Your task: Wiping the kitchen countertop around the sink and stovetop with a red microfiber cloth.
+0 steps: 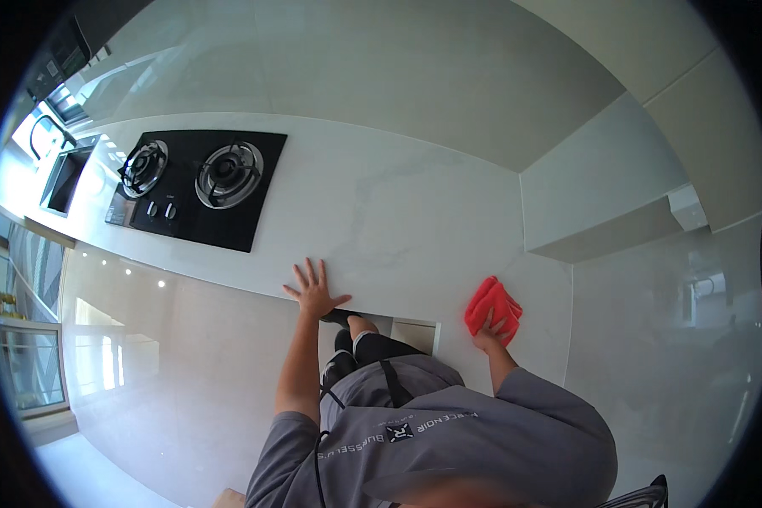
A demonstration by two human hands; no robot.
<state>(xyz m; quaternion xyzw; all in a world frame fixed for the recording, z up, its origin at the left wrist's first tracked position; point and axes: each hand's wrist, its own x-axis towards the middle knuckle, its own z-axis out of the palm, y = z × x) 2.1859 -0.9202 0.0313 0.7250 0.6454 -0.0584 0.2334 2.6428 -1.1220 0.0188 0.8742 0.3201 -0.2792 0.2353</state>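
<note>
My left hand rests with its fingers spread on the edge of the white marbled countertop, to the right of and below the gas hob, and holds nothing. On the right part of the counter lies a folded red cloth. My right hand is on the lower part of this cloth, with its fingers over the fabric. Part of the cloth lies beyond my fingertips.
A black two-burner gas hob is set in the counter at the left. Beyond it are a sink and a black faucet. Below the counter edge, an open drawer or compartment shows beside my legs. Walls border the counter at the back and right.
</note>
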